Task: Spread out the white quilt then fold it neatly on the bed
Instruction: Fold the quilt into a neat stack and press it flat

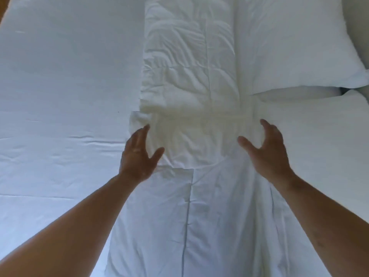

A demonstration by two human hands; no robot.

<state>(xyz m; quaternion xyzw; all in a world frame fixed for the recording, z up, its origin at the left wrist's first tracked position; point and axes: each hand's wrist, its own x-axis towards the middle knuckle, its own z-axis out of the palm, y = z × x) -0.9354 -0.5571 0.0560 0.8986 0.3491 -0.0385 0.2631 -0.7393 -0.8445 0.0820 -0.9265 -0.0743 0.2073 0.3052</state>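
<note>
Lying along the middle of the bed [60, 86], the quilt [189, 66] is a long strip, its far part a second layer on top, I think to make it shorter. A pillow [289, 47] lies just beside it. Your left hand [137, 154] and right hand [267, 150] are apart, fingers spread, gripping nothing, at both sides of this layer's near edge.

Bedroom: bed [60, 96], pillows [295, 47]

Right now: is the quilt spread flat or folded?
Folded. The quilt lies as a narrow strip down the sheet. Its far part is doubled over, with the layer's edge between the open left hand and right hand.
</note>
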